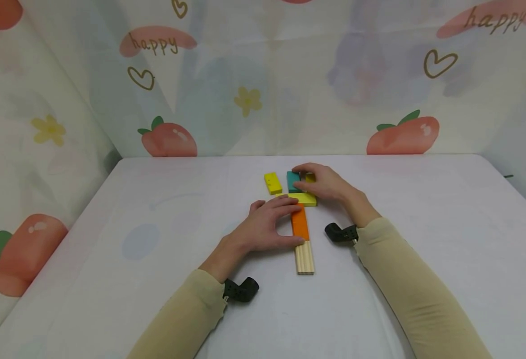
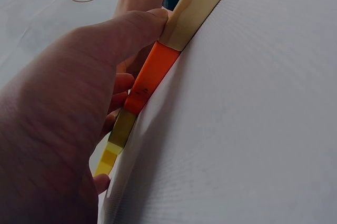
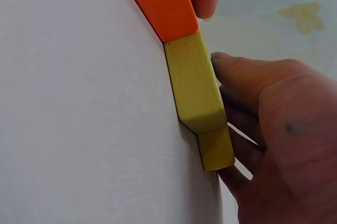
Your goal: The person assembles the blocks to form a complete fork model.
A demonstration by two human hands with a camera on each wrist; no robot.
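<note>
My left hand lies over an orange block. Its thumb touches where that block meets a plain wooden piece, and its straight fingers reach the far end. Crosswise beyond the orange block lies a yellow block. Past that, my right hand pinches a teal block between thumb and index finger. One yellow block sits left of the teal one; another yellow block is partly hidden by the right hand. In the right wrist view the teal block is hidden.
A white cloth covers the table, which ends at a printed fabric backdrop. Another printed fabric wall rises along the left side. Each wrist carries a small black camera.
</note>
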